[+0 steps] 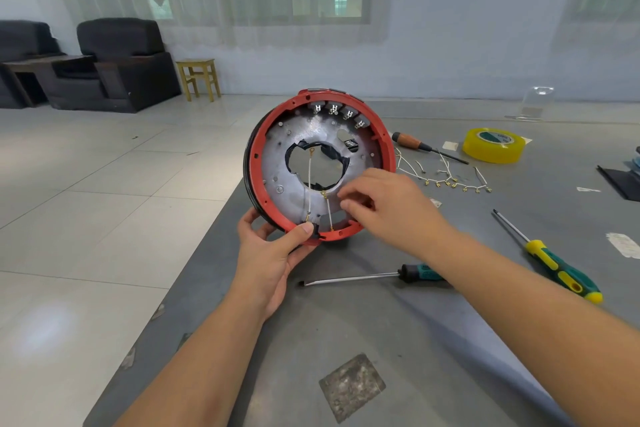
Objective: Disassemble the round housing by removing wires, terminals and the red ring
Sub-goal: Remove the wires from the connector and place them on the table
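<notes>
The round housing (pixel 294 156) stands tilted on its edge at the grey table's left side, silver inside with a central hole. A red ring (pixel 258 152) runs around its rim. My left hand (pixel 273 253) grips the bottom rim, thumb on the red ring. Two thin white wires (pixel 309 180) with brass terminals run from the lower rim up toward the hole. My right hand (pixel 377 201) reaches in at the lower right, fingertips curled close to the brass terminal (pixel 324 194) of the shorter wire; a firm hold is not visible. Several grey terminals (pixel 341 111) sit along the top inner rim.
Removed white wires with brass terminals (pixel 446 177) lie right of the housing. A wooden-handled screwdriver (pixel 422 146) and a yellow tape roll (pixel 493 146) lie behind them. A flat screwdriver (pixel 367 277) lies near my forearm, a yellow-green one (pixel 550 258) to the right. The table's left edge drops to tiled floor.
</notes>
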Motion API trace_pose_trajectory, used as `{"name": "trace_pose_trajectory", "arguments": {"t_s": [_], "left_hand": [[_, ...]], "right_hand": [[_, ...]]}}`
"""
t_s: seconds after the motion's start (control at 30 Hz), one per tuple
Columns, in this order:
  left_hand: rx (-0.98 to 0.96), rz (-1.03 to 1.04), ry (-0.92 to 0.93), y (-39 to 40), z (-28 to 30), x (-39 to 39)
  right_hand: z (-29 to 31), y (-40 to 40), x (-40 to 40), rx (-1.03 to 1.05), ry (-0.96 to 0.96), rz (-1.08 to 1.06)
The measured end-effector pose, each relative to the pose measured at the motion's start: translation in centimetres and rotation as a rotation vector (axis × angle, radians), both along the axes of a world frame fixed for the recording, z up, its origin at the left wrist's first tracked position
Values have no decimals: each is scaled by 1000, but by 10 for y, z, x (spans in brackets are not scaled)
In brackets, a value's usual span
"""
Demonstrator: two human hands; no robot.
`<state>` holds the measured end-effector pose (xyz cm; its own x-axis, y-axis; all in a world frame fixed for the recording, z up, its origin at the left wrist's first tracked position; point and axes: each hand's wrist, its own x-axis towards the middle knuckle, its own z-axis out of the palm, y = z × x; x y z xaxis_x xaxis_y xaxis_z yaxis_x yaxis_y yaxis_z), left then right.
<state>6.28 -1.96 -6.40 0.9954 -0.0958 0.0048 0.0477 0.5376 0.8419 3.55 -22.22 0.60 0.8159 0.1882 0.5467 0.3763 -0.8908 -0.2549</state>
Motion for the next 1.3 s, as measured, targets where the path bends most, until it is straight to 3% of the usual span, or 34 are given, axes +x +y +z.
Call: {"name": "trace_pose_trajectory", "arguments": {"t_s": [0.17,0.53,0.7,0.87,1.07,1.3], "left_hand": [[12,-1,6,0,2,-1],[34,10,2,-1,5,-5],[44,17,6,-1,5,-5],[58,28,35,0,6,-4],[23,18,107,-1,12,-7],[118,-1,147,-2,18,-12]], "right_hand": [[-2,15,32,-7,69,-63],[-30,32,29,-25,-247,-184],[-29,31,25,-7,-211,-138],[-18,23,24,154,-110,-65],[-30,33,15,14,-226,-109],[-37,46,17,198,-300,-121]]}}
